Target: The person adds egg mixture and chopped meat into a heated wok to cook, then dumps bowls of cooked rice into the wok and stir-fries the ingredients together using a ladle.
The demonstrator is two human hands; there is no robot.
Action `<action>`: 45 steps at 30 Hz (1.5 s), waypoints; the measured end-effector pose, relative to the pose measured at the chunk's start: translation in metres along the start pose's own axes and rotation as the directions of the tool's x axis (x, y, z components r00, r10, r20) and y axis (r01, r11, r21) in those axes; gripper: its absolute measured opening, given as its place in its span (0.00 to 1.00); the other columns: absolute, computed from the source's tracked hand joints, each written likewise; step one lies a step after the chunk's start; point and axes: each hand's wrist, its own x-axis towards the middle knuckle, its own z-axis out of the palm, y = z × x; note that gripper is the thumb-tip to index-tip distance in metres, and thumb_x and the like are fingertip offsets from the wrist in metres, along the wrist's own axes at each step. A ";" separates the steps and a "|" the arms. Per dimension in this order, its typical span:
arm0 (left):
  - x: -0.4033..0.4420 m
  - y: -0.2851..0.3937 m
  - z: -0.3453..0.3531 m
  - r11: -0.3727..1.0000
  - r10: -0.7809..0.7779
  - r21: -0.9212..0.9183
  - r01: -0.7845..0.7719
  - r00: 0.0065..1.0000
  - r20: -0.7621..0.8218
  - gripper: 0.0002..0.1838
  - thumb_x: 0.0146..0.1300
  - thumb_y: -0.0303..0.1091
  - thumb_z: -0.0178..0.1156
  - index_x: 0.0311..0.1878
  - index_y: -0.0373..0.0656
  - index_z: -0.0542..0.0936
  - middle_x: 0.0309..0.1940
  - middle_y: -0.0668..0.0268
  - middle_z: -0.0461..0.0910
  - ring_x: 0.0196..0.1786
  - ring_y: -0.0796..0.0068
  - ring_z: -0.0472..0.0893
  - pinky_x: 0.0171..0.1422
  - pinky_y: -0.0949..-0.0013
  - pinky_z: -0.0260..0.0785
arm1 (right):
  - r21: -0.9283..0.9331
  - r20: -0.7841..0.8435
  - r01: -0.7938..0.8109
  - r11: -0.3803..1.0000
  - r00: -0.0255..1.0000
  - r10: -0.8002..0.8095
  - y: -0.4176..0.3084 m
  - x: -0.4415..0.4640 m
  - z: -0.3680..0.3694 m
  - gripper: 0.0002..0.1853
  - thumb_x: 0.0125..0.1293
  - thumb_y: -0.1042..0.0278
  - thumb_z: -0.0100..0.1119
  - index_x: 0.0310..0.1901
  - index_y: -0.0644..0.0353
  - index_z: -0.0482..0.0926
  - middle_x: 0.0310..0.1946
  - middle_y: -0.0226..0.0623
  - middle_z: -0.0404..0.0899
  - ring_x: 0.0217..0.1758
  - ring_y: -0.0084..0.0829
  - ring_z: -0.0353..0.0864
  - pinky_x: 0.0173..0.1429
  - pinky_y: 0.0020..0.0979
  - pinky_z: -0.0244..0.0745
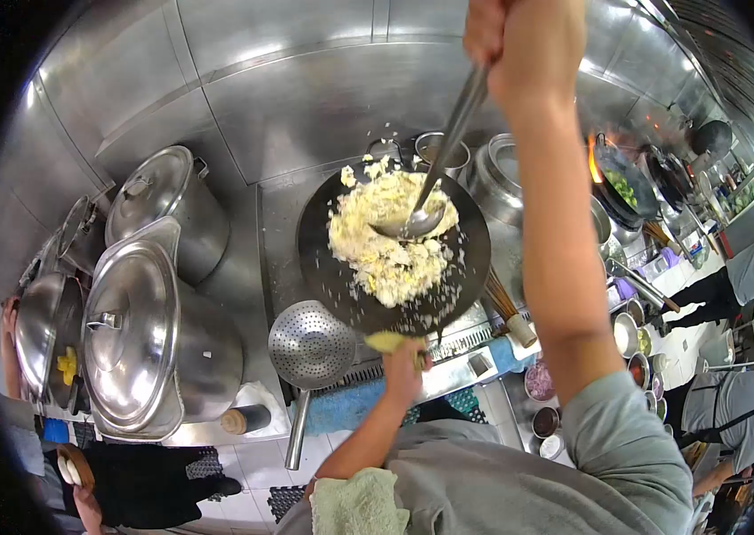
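Note:
My right hand (524, 45) is raised high and closed around the handle of a steel ladle (459, 125). The ladle's bowl rests in a heap of rice with egg (390, 259) inside a dark wok (313, 245). Loose grains lie scattered over the wok's surface, and some look to be in the air. At the wok's near edge my left hand (403, 373) is closed on its handle, with a yellowish cloth (384, 341) between hand and wok. A perforated skimmer (312, 343) lies just left of the wok, its handle pointing toward me.
Large lidded steel pots (131, 330) stand at left. A bamboo brush (509, 308) lies right of the wok, near a steel pot (494, 183). Farther right, a flame rises beside another wok (619, 183) with greens. Ingredient bowls (540, 381) line the right; other people (738, 401) stand beyond.

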 end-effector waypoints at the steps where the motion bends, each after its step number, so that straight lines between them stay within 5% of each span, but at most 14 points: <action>1: 0.025 0.009 0.003 1.000 -0.011 -0.007 0.011 1.000 -0.011 0.06 0.63 0.26 0.57 0.43 0.41 0.76 0.36 0.55 0.83 0.25 0.67 0.77 0.23 0.67 0.70 | 0.020 -0.023 -0.074 0.997 0.997 0.074 -0.009 0.019 0.002 0.28 0.80 0.39 0.45 0.22 0.46 0.64 0.12 0.19 0.60 0.09 0.18 0.55 0.13 0.26 0.50; 3: 0.065 0.040 0.012 0.987 -0.131 -0.090 0.130 0.991 -0.007 0.04 0.64 0.27 0.57 0.40 0.39 0.74 0.36 0.54 0.82 0.25 0.67 0.77 0.23 0.67 0.70 | 0.076 -0.053 -0.210 0.975 0.975 0.215 -0.018 0.049 0.008 0.27 0.81 0.41 0.44 0.22 0.46 0.65 0.12 0.19 0.60 0.09 0.18 0.55 0.13 0.25 0.50; 7: 0.078 0.057 0.029 0.991 -0.128 0.021 0.130 0.988 -0.087 0.05 0.64 0.30 0.58 0.37 0.39 0.74 0.35 0.54 0.82 0.23 0.67 0.77 0.23 0.65 0.68 | -0.025 -0.058 -0.132 0.991 0.990 0.131 0.014 0.040 0.000 0.25 0.80 0.51 0.49 0.21 0.50 0.65 0.11 0.22 0.61 0.09 0.20 0.57 0.14 0.26 0.52; 9: 0.089 0.048 0.021 0.991 -0.130 0.005 0.131 0.989 -0.066 0.06 0.66 0.31 0.57 0.38 0.39 0.74 0.36 0.54 0.83 0.23 0.66 0.77 0.23 0.63 0.68 | -0.067 -0.062 -0.156 0.985 0.986 0.152 0.068 -0.013 -0.018 0.27 0.78 0.60 0.50 0.17 0.59 0.65 0.10 0.32 0.66 0.09 0.25 0.63 0.17 0.29 0.56; 11: 0.092 0.047 0.018 0.990 -0.139 -0.012 0.139 0.988 -0.065 0.06 0.66 0.32 0.57 0.38 0.39 0.75 0.37 0.53 0.83 0.23 0.65 0.77 0.24 0.62 0.68 | -0.124 -0.116 -0.062 0.990 0.992 0.048 0.173 -0.086 -0.025 0.32 0.84 0.51 0.39 0.18 0.58 0.65 0.12 0.31 0.64 0.11 0.23 0.61 0.16 0.28 0.56; 12: 0.091 0.049 0.018 0.990 -0.138 -0.002 0.138 0.989 -0.058 0.06 0.66 0.32 0.57 0.39 0.39 0.75 0.37 0.53 0.83 0.24 0.65 0.77 0.24 0.62 0.68 | 0.041 -0.132 -0.258 0.965 0.956 0.261 0.180 -0.112 -0.028 0.31 0.83 0.53 0.46 0.18 0.58 0.64 0.13 0.28 0.64 0.14 0.20 0.61 0.19 0.28 0.56; 19: 0.087 0.045 0.013 0.993 -0.116 -0.002 0.116 0.992 -0.040 0.07 0.67 0.33 0.57 0.40 0.40 0.75 0.37 0.53 0.84 0.26 0.64 0.78 0.25 0.62 0.69 | 0.056 -0.067 -0.308 0.950 0.948 0.311 0.078 -0.024 -0.004 0.34 0.84 0.45 0.40 0.19 0.58 0.63 0.10 0.30 0.62 0.11 0.22 0.62 0.16 0.28 0.55; 23: 0.085 0.048 0.019 0.994 -0.112 -0.008 0.112 0.993 -0.047 0.06 0.67 0.32 0.56 0.40 0.39 0.74 0.39 0.51 0.83 0.26 0.64 0.77 0.26 0.63 0.68 | -0.070 -0.108 -0.330 0.942 0.941 0.321 0.169 -0.106 0.003 0.32 0.81 0.46 0.48 0.20 0.59 0.65 0.14 0.27 0.63 0.20 0.20 0.62 0.25 0.30 0.57; 31: 0.081 0.048 0.019 0.994 -0.104 0.009 0.104 0.993 -0.054 0.08 0.68 0.33 0.57 0.42 0.38 0.74 0.39 0.52 0.82 0.27 0.64 0.77 0.26 0.64 0.70 | 0.092 -0.032 -0.260 0.961 0.964 0.264 0.101 -0.052 0.013 0.31 0.83 0.49 0.44 0.19 0.57 0.63 0.12 0.29 0.62 0.11 0.21 0.57 0.17 0.27 0.52; 35: 0.081 0.048 0.020 0.990 -0.141 -0.009 0.141 0.988 -0.068 0.09 0.68 0.35 0.58 0.42 0.39 0.74 0.37 0.54 0.82 0.27 0.65 0.78 0.25 0.65 0.71 | -0.119 -0.029 -0.202 0.972 0.979 0.200 0.185 -0.129 0.013 0.31 0.83 0.50 0.45 0.19 0.59 0.64 0.15 0.25 0.65 0.20 0.19 0.61 0.25 0.29 0.55; 38: 0.062 0.048 0.019 0.981 -0.190 -0.045 0.187 0.978 -0.085 0.10 0.67 0.36 0.62 0.43 0.40 0.75 0.33 0.56 0.81 0.27 0.65 0.80 0.24 0.65 0.72 | -0.141 -0.003 -0.145 0.979 0.989 0.146 0.181 -0.109 0.011 0.34 0.84 0.45 0.43 0.20 0.60 0.66 0.13 0.27 0.64 0.14 0.19 0.60 0.19 0.26 0.54; 42: 0.077 0.052 0.023 0.965 -0.237 -0.123 0.234 0.971 -0.016 0.10 0.65 0.34 0.64 0.43 0.40 0.75 0.32 0.58 0.80 0.27 0.66 0.79 0.25 0.66 0.72 | 0.080 -0.057 -0.334 0.939 0.939 0.339 0.103 -0.085 -0.002 0.28 0.79 0.52 0.57 0.22 0.63 0.68 0.17 0.21 0.63 0.23 0.16 0.61 0.26 0.27 0.54; 45: 0.090 0.045 0.026 0.969 -0.224 -0.113 0.220 0.974 -0.028 0.08 0.66 0.33 0.62 0.42 0.41 0.75 0.33 0.57 0.81 0.28 0.68 0.78 0.27 0.68 0.72 | -0.069 -0.233 -0.301 0.951 0.932 0.278 0.127 -0.123 0.006 0.27 0.78 0.56 0.61 0.22 0.61 0.66 0.18 0.20 0.60 0.24 0.15 0.58 0.27 0.27 0.52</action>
